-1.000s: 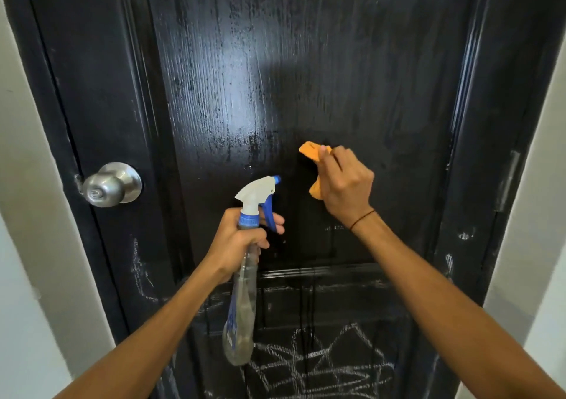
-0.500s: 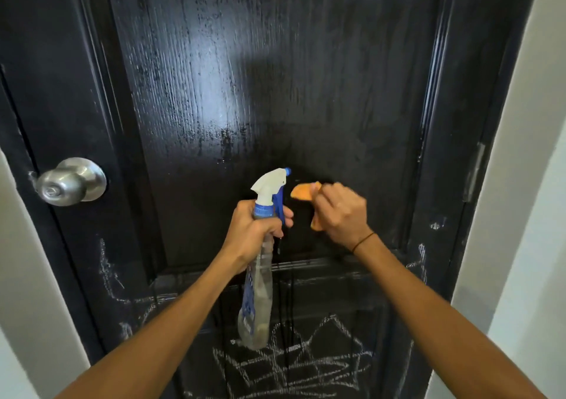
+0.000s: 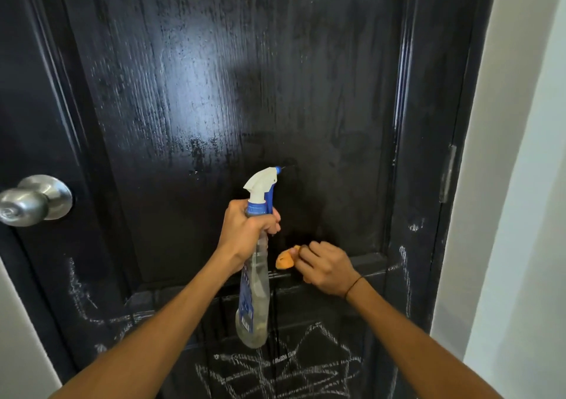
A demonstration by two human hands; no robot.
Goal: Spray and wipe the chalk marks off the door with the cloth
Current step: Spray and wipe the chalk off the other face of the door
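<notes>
Against the black door (image 3: 232,92), at the lower edge of its upper panel, one orange cloth (image 3: 284,260) is pressed by the right hand (image 3: 327,268), whose fingers are curled tightly round it so that only a small fold is seen. Just to the left, one spray bottle (image 3: 254,291) is gripped at the neck by the left hand (image 3: 246,233), fingers wrapped closed round it below the white and blue trigger head; its nozzle is pointed at the door. A blue label is carried on the bottle, but its writing cannot be read. The two hands are held near each other without touching.

Chalk marks (image 3: 284,368) are seen as crossed white lines on the lower panel, beneath both arms; more streaks are found down the left stile and the right stile. The upper panel is seen wet and streaky, with room open above the hands. One silver knob (image 3: 33,199) is set at the left edge, well apart from the hands. One hinge (image 3: 447,173) is set at the right edge, beside a white wall (image 3: 520,153).
</notes>
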